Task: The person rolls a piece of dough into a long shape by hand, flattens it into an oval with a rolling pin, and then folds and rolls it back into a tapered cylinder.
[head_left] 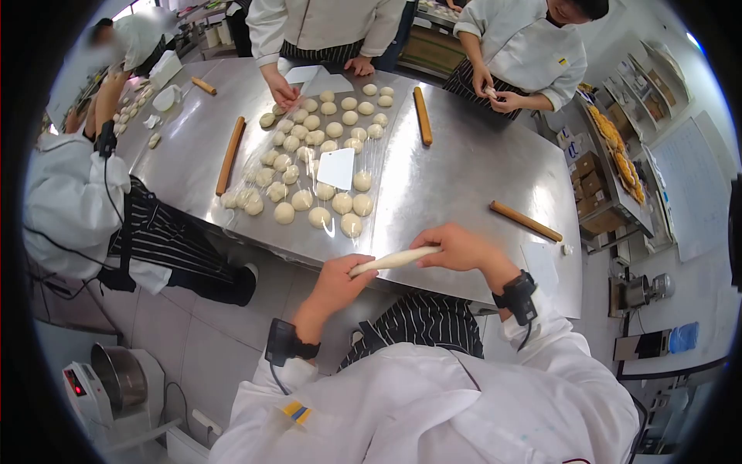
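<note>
A long, smooth strip of pale dough point(396, 259) is stretched between my hands near the front edge of the steel table point(440, 185). My left hand point(345, 278) grips its left end, and my right hand point(452, 247) pinches its right end. Beyond my hands, many round dough balls point(302, 199) sit on the table under clear plastic film. A white scraper point(335, 168) lies on top of them. One wooden rolling pin point(525, 220) rests to the right of my right hand.
More rolling pins point(423, 116) point(230, 155) lie farther back. Across the table, one person point(332, 27) reaches to the dough balls and another point(525, 46) holds a small dough piece. A person in white point(73, 201) stands at the left. A mixer point(120, 379) stands lower left.
</note>
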Available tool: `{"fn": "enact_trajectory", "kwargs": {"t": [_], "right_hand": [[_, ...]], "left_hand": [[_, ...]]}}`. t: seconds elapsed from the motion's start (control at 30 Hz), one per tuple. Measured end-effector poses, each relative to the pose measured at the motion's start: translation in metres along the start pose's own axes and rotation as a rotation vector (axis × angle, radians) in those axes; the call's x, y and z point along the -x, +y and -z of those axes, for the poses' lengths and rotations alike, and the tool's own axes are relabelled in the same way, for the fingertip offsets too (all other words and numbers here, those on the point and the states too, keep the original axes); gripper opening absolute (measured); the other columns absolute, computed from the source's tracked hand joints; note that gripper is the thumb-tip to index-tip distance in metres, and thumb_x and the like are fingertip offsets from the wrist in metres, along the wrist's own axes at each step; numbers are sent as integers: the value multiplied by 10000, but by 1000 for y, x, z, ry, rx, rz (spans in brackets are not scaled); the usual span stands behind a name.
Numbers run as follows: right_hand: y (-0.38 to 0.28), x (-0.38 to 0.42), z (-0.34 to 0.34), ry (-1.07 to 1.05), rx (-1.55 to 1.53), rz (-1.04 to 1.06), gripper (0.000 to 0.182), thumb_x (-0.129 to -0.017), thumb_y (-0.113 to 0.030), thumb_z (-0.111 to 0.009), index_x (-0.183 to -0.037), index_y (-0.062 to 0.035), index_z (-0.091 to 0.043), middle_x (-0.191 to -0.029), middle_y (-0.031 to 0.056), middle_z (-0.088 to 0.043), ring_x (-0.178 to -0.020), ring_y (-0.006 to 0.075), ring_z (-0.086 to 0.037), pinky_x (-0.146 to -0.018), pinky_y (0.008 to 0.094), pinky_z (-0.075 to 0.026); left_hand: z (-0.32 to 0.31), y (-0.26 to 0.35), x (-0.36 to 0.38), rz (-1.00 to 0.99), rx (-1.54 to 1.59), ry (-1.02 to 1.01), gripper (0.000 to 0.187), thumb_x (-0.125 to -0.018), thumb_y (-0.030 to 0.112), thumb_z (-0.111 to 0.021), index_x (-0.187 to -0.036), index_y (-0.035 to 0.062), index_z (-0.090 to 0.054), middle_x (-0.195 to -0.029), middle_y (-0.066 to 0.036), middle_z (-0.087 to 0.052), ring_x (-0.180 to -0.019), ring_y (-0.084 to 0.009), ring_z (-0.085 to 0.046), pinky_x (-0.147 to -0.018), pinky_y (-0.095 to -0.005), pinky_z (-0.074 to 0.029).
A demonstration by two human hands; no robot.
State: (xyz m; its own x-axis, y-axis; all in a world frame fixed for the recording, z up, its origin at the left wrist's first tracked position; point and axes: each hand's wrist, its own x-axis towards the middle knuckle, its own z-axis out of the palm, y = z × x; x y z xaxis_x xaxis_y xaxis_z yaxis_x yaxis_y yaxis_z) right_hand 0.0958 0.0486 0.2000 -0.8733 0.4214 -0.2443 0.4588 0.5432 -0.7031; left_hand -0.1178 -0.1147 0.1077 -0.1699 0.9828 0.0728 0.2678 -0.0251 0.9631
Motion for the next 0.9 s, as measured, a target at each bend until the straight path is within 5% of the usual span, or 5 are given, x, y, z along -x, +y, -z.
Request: {"fn": "enact_trajectory", "kwargs": {"t": [0.37, 0.57, 0.6, 0.7, 0.9], "right_hand": [[113, -51, 57, 195, 32, 1, 299, -785, -234, -780, -1032, -76, -716, -960, 105, -689, -876, 233, -638, -783, 349, -493], [126, -105, 146, 257, -178, 122, 392, -770, -168, -807, -1130, -81, -678, -1020, 91, -656, -867, 226, -609, -766, 337, -498], [149, -119, 145, 254, -209, 116, 392, -770, -168, -807, -1130, -81, -678, -1020, 91, -656, -867, 226, -609, -766, 337, -498], [218, -129, 104, 359, 20, 19, 545, -763, -231, -808, -1250, -88, -607, -1155, 128, -619, -961, 281, -598, -858, 366, -490], [260, -42, 35, 641, 272, -135, 475, -773, -264, -754, -1179, -55, -625, -1244, 142, -573, -1165, 341, -520, -1005, 423, -408]], "left_hand": [[-21, 21, -151, 7, -288, -91, 247, -857, 227, -700, -1029, 51, -705, -799, -144, -684, -690, -261, -648, -664, -352, -504], [-10, 53, -227, 21, -202, 27, 265, -845, 152, -747, -1067, 15, -701, -782, -18, -683, -694, -66, -573, -627, -245, -467], [-13, 34, -240, 60, -258, -16, 364, -829, 207, -755, -1127, 15, -671, -770, -58, -685, -675, -125, -616, -622, -286, -486], [-30, -18, -240, 220, -945, -232, 489, -808, 281, -752, -1204, 24, -626, -761, -109, -678, -689, -222, -655, -636, -346, -505], [-52, -16, -124, 421, -606, -89, 368, -819, 303, -721, -1082, 53, -660, -686, -92, -639, -667, -272, -648, -610, -395, -505]]}}
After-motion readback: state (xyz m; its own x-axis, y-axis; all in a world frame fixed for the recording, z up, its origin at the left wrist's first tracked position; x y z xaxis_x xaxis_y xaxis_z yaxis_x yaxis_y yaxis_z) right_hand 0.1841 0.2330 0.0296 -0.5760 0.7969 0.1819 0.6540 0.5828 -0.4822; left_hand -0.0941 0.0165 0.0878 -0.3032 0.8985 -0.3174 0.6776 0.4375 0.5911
